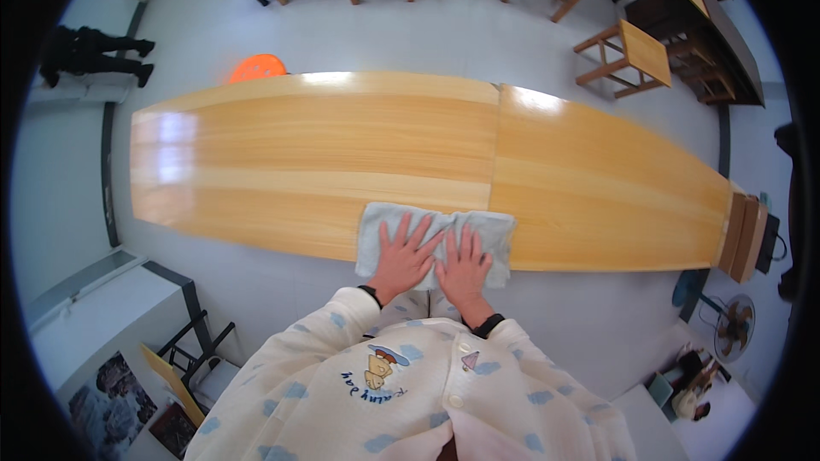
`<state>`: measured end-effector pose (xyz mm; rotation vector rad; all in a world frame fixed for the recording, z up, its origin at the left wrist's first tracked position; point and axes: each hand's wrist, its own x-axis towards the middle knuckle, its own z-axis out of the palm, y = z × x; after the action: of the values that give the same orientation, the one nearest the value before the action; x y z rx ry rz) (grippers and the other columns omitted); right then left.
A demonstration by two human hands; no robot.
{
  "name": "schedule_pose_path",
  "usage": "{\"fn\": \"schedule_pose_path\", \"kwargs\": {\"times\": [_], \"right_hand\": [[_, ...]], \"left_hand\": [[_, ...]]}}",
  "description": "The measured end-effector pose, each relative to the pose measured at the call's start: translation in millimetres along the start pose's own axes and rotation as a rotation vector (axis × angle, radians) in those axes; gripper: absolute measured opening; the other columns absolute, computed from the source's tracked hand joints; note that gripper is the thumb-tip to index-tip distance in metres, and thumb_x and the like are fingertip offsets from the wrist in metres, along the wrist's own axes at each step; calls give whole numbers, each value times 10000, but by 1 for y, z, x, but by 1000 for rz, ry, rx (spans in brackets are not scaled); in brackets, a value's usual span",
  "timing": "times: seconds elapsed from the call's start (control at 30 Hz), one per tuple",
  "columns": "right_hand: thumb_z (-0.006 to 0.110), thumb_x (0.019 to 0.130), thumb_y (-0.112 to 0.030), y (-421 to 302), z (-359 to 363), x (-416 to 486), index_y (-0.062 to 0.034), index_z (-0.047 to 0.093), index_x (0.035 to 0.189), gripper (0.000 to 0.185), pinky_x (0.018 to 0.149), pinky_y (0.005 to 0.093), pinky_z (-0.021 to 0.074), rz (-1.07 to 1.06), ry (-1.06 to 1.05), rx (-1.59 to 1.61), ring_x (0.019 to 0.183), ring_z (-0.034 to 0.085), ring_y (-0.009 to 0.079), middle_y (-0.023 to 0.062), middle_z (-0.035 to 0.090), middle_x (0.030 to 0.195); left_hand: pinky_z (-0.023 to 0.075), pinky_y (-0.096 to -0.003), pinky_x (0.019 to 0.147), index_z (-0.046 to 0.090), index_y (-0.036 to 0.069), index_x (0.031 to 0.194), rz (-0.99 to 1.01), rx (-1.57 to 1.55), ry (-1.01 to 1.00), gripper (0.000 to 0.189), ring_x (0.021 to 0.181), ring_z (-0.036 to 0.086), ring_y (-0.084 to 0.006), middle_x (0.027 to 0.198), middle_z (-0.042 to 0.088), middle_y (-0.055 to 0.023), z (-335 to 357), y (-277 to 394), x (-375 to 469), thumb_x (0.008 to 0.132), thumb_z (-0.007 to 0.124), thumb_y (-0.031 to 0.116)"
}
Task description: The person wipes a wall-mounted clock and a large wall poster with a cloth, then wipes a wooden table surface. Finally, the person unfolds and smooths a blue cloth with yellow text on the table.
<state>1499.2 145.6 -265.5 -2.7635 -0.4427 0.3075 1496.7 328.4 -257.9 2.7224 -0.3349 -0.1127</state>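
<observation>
A pale grey cloth (pixel 500 230) lies spread over the near edge of a long wooden table (pixel 320 141), part of it hanging past that edge. My left hand (pixel 405 259) rests palm down on the cloth's left half, fingers spread. On the right half, my right hand (pixel 464 266) lies flat in the same way, its fingers slightly apart. The two hands are close together, and neither grips the fabric. Beneath the palms the cloth is hidden. A seam (pixel 493 147) between two table sections runs down to the cloth's far edge.
An orange stool (pixel 258 68) stands behind the table's far edge. Wooden stools (pixel 644 54) are farther back. Cardboard boxes (pixel 740 237) adjoin the table's right end, with an electric fan (pixel 734 328) nearby. A person in dark clothes (pixel 96 51) is at far left; other people (pixel 695 384) are at lower right.
</observation>
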Motion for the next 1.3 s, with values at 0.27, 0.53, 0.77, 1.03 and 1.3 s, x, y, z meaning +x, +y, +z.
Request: {"fn": "schedule_pose_path", "kwargs": {"times": [0.27,0.53,0.77,1.03,1.3], "right_hand": [[581,935,-282,29,-38,210,-157,423,1559,656,1146,709,190,-21,270,-106,1541,251,357,132,315,1660],[513,971,-252,28,-47,281,-122,415,1560,611,1163,673,189,-71,258,-84,1550,246,341,104,320,1666],[618,875,-343,3,-15,78,-53,428,1534,745,1153,718,137,-197,-5,13,1534,238,422,199,317,1643],[597,920,-327,-12,-9,95,-42,427,1526,692,1127,754,133,-182,52,-78,1527,243,436,197,295,1652],[548,986,-361,-62,-13,303,-180,404,1576,633,1138,723,172,47,310,-111,1554,209,369,110,297,1675]], "left_hand": [[218,-755,1074,521,245,1501,38,60,219,555,1491,318,-384,1599,431,-83,-17,-53,185,953,577,314],[183,-741,1112,490,239,1520,23,96,196,564,1510,288,-387,1629,393,-85,-29,-85,240,968,531,349],[186,-759,1086,455,286,1553,-8,85,-9,647,1527,266,-402,1667,334,-80,-8,-33,35,943,572,466],[189,-745,1106,466,289,1543,8,43,-13,589,1529,263,-389,1660,347,-66,-15,-46,39,976,522,440],[191,-759,1108,508,305,1506,49,161,270,546,1505,287,-393,1634,383,-55,-64,-175,209,967,546,379]]}}
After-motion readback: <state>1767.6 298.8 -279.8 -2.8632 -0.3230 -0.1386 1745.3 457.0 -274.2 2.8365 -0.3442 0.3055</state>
